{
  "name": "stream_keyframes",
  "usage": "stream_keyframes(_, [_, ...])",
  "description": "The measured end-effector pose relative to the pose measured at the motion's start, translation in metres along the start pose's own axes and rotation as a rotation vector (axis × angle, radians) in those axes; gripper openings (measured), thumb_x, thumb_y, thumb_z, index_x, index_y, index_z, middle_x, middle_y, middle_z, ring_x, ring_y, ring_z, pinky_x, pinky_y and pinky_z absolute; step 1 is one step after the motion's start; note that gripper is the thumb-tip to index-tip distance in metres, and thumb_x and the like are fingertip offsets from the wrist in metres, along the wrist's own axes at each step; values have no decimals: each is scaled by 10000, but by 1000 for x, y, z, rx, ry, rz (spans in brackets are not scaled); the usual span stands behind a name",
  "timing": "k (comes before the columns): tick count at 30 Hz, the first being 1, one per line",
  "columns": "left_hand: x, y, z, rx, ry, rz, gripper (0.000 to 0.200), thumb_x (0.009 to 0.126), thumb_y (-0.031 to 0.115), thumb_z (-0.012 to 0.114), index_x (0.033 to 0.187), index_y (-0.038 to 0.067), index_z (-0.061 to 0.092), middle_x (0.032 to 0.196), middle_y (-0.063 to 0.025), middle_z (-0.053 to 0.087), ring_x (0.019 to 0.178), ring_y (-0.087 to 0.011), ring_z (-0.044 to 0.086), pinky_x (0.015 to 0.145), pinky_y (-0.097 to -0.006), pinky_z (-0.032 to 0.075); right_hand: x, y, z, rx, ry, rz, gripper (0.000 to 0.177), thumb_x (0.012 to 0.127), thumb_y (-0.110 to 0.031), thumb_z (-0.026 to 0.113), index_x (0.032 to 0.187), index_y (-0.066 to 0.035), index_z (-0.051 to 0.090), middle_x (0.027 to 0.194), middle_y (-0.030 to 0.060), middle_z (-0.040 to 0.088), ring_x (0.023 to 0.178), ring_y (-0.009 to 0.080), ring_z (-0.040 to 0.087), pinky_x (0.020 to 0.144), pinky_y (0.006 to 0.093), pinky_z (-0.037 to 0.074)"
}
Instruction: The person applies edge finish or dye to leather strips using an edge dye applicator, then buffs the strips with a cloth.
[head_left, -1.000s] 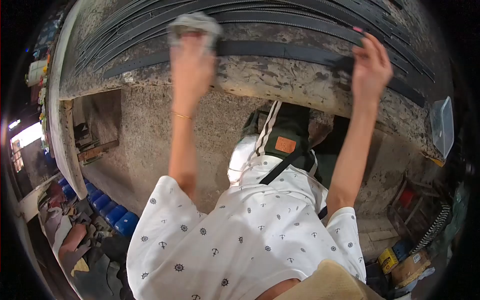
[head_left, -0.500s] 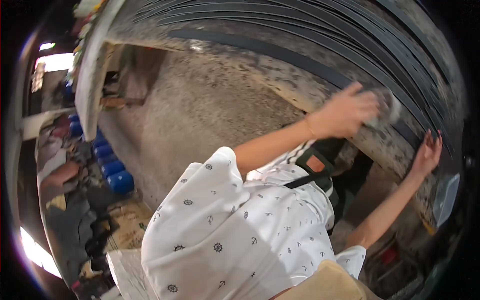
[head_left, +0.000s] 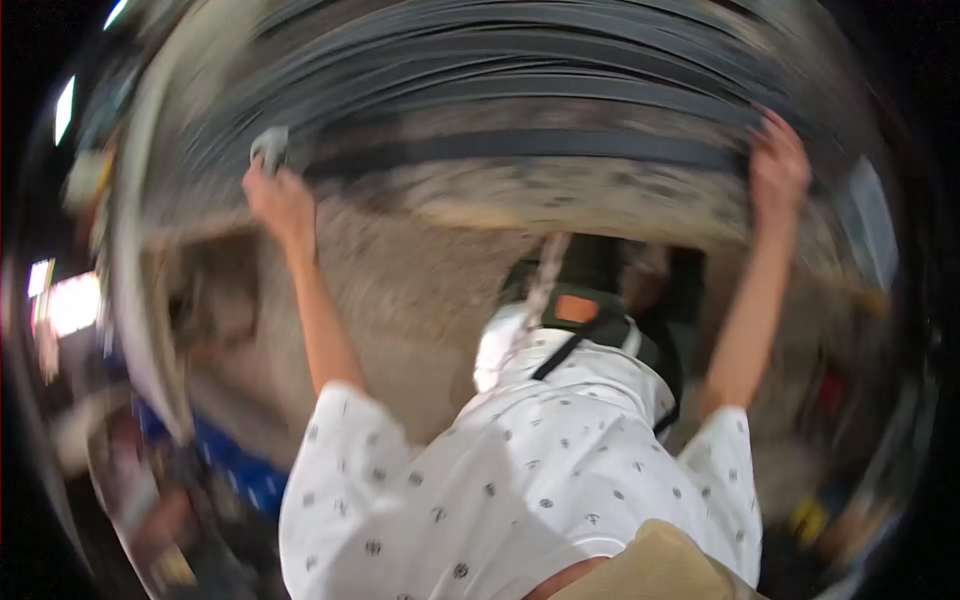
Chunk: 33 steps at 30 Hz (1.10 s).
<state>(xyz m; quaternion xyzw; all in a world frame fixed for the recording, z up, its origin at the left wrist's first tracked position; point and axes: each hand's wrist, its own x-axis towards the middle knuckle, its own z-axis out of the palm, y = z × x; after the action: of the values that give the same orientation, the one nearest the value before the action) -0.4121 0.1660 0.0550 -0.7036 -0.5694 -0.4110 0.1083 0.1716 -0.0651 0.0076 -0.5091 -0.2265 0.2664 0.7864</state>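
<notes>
Left arm raised, left hand (head_left: 280, 200) closed around a grey rag (head_left: 268, 147) at the left end of the black strap (head_left: 520, 148) lying along the worktable (head_left: 560, 195) edge. Right hand (head_left: 778, 170) presses the strap's right end, fingers flat and unclenched. Frame blurred.

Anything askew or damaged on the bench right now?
Nothing stands out: black strips lie in parallel rows on the bench, left hand holds a cloth, right hand rests on the nearest strip. Blur hides fine damage.

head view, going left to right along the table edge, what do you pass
left hand gripping a pale cloth → long black strip on the table edge → right hand on that strip → clear tub, blurred
</notes>
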Motion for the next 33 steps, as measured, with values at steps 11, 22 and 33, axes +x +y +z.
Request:
stream_keyframes(11, [-92, 269, 76, -390, -686, 641, 372, 907, 248, 711, 1249, 113, 653, 1219, -105, 592, 1147, -336, 505, 1000, -456, 369, -89, -23, -14, 70, 42, 2, 205, 969, -90, 665, 1141, 21, 671, 971, 67, 690, 774, 133, 663, 735, 294, 575])
stream_keyframes(22, [-55, 73, 42, -530, -512, 202, 421, 1022, 275, 598, 1389, 71, 588, 1379, -154, 565, 1341, -315, 479, 1068, -452, 404, -152, -37, -127, -65, 326, 42, 138, 918, -43, 723, 1042, 4, 686, 899, 81, 712, 744, 146, 701, 690, 297, 615])
stream_keyframes(33, [-36, 92, 60, 237, -536, 491, 637, 946, 377, 688, 1396, -29, 493, 1530, -244, 376, 1389, -401, 380, 1104, -504, 338, -143, -36, -133, -129, 472, -3, 166, 897, -32, 741, 1041, 31, 686, 819, 69, 698, 689, 139, 692, 615, 259, 582])
